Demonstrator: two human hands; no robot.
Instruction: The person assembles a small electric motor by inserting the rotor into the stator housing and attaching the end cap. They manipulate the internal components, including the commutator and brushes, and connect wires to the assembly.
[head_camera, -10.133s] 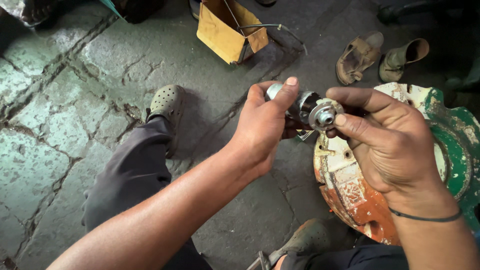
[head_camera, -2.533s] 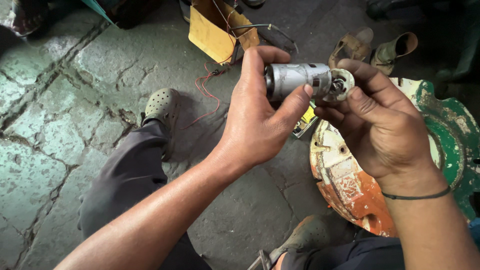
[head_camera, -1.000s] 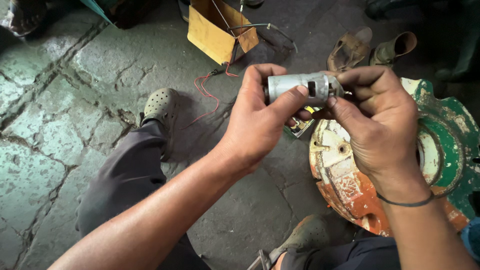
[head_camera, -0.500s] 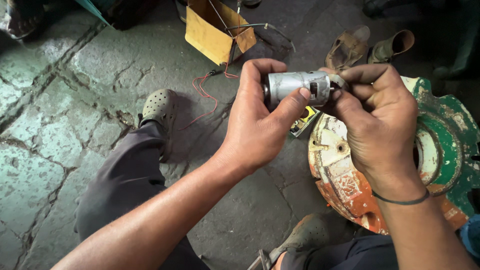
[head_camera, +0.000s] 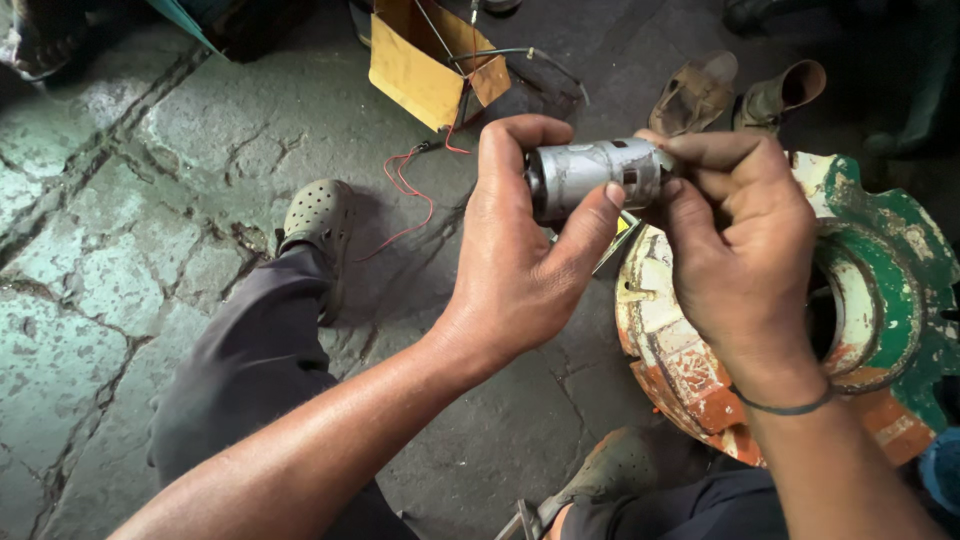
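Note:
My left hand (head_camera: 520, 270) grips a small grey cylindrical motor (head_camera: 592, 174), thumb on its near side and fingers curled over its left end. My right hand (head_camera: 745, 245) closes around the motor's right end, with the fingertips pressed on the end cap, which is hidden under them. The motor lies sideways in the air above the floor, in front of a round metal casting (head_camera: 880, 300).
The round casting, painted green, white and orange, lies on the cracked stone floor (head_camera: 150, 200) at the right. A yellow cardboard box (head_camera: 420, 70) with wires stands at the top. Red wires (head_camera: 400, 190) trail below it. Worn sandals (head_camera: 740, 95) lie at the top right. My legs and shoes (head_camera: 310, 225) reach into view.
The motor has been turned from end-on to sideways between my hands. My right hand has slid over its right end and now covers the end cap.

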